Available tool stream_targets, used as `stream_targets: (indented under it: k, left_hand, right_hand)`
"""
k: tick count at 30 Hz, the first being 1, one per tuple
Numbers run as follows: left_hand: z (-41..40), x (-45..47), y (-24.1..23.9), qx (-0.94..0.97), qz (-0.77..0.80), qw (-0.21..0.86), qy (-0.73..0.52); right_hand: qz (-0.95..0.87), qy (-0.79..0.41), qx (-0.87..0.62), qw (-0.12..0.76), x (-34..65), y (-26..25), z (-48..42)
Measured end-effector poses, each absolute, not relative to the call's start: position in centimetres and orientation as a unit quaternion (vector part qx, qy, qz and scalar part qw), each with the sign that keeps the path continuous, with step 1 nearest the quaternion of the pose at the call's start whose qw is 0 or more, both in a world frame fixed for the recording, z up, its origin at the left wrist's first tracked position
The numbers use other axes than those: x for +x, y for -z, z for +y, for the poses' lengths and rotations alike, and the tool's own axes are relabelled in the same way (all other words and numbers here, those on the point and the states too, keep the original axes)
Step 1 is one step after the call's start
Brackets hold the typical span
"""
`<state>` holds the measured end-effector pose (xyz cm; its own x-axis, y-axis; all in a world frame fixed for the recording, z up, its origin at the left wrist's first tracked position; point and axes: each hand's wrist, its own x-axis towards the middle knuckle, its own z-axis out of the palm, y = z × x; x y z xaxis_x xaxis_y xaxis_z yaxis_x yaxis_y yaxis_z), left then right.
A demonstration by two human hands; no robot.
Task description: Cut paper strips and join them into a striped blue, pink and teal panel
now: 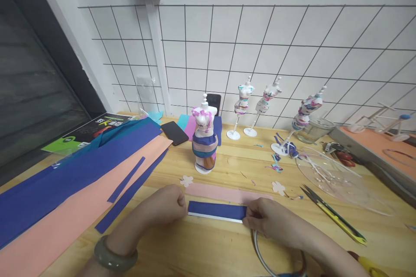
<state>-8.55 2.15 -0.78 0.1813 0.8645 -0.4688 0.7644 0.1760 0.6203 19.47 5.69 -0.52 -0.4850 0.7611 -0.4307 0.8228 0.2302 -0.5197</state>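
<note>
near edge: short blue paper strip [217,210] is pinched at its ends on the wooden table [211,251], left hand [165,205] at left, right hand [269,220] at right
just behind: pale pink paper strip [224,192] is laid parallel
further back: small white dressed mannequin [204,140] is stood; black phone [174,133] is laid to its left
left: long blue and pink paper sheets [58,181] are spread
right: yellow-handled snips [334,216] are laid; clear plastic tray [325,173] behind them

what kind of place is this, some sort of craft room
Likely a craft or hobby workbench: a small mannequin dressed in paper stands on the wooden table, blue and pink paper sheets lie alongside, and the left hand and right hand pinch a blue paper strip.
</note>
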Motion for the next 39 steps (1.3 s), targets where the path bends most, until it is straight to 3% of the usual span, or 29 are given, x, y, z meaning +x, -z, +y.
stream_targets:
  k: [39]
  left_hand:
    - [2.30, -8.61, 1.31, 0.653, 0.649, 0.389, -0.039]
  right_hand:
    - [0.787, 0.323, 0.524, 0.035, 18.90, -0.05, 5.69]
